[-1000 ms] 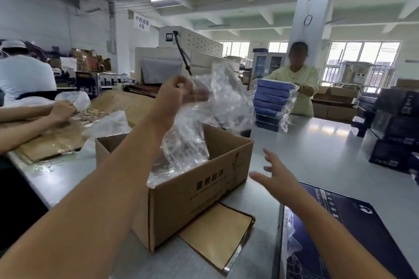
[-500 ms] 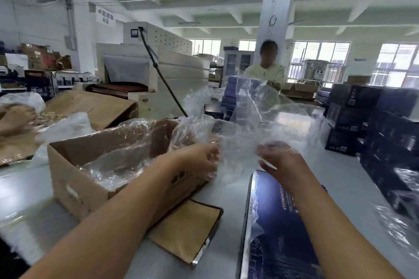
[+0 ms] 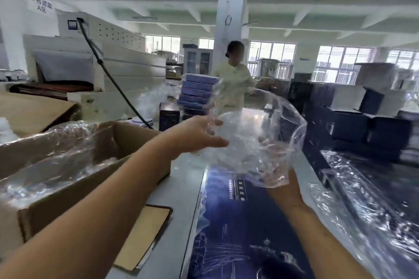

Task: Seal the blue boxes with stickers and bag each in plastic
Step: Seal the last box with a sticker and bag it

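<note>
Plastic bag (image 3: 256, 140) above blue box (image 3: 240, 233), L fingers (image 3: 209, 123) pinch edge, R hand (image 3: 284, 190) under it, fingers unclear.

One head-worn wide-angle view — forward and slightly downward, close over the table (image 3: 184, 172), toward far windows (image 3: 272, 56)

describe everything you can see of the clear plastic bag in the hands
The plastic bag is thin, clear, glossy film, crinkled and ballooned into a rounded pouch. It is held in the air over the far end of the blue box. The left hand has its fingers at the rim on the left, grip unclear; the right hand holds the lower end and shows blurred through the film.
</note>
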